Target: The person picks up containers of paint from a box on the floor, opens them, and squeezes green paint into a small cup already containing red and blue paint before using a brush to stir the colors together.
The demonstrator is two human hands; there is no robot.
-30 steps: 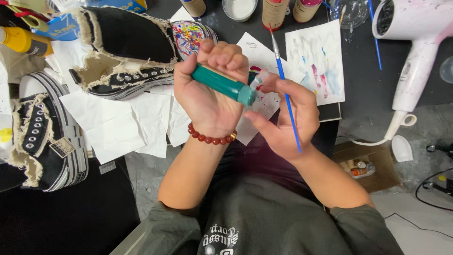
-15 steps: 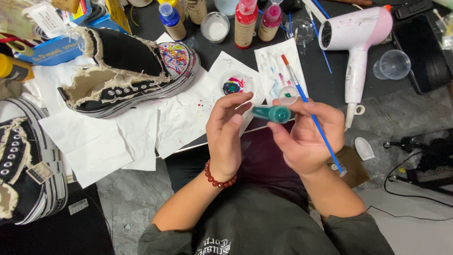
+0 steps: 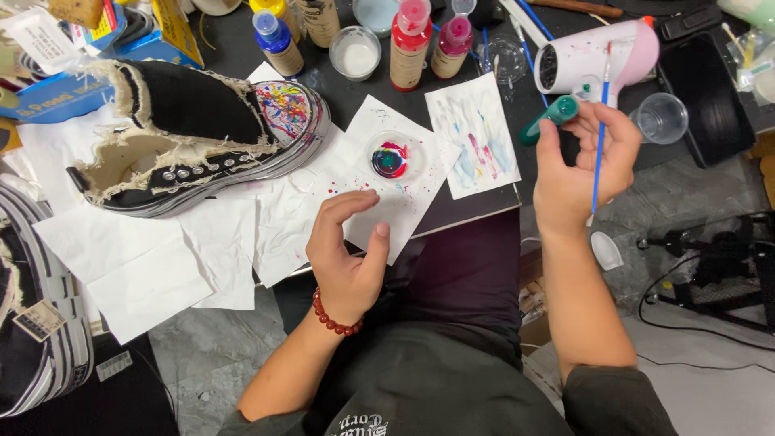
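Observation:
My right hand (image 3: 577,165) holds a green paint bottle (image 3: 547,119) and a thin blue paintbrush (image 3: 600,141) together, raised over the table's right side. My left hand (image 3: 347,246), with a red bead bracelet on the wrist, hovers with fingers apart and nothing in it over white paper near the table's front edge. Just beyond the left hand is a small clear dish of mixed paint (image 3: 389,159). A black frayed sneaker (image 3: 194,141) with a paint-splattered toe cap lies to the left on white paper.
Paint bottles (image 3: 410,40) and a small white cup (image 3: 357,53) stand along the back. A pink and white hair dryer (image 3: 601,52), a clear plastic cup (image 3: 662,117) and a paint-stained test sheet (image 3: 474,137) are at right. A second sneaker (image 3: 36,323) lies at far left.
The left hand has let go of the green bottle and dropped to the paper. The right hand now carries bottle and brush, moved up and to the right.

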